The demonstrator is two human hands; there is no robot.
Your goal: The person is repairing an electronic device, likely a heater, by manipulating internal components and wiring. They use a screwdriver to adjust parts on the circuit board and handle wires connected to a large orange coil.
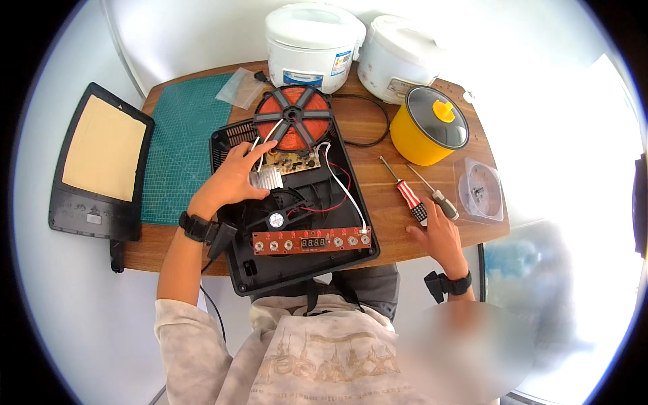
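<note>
An induction cooker base lies opened at the table's front, its black shell tilted over the edge. My left hand reaches into it with fingers and thumb apart. They span the silver heat sink on the circuit board; whether they press on it I cannot tell. Behind sits the copper coil; in front are a fan and a red display board. My right hand rests loosely open by the handle of a red-and-white striped screwdriver. A second screwdriver lies alongside it.
A clear plastic box with small screws stands at the right. Behind are a yellow pot and two white rice cookers. A green cutting mat, a plastic bag and a dark panel occupy the left.
</note>
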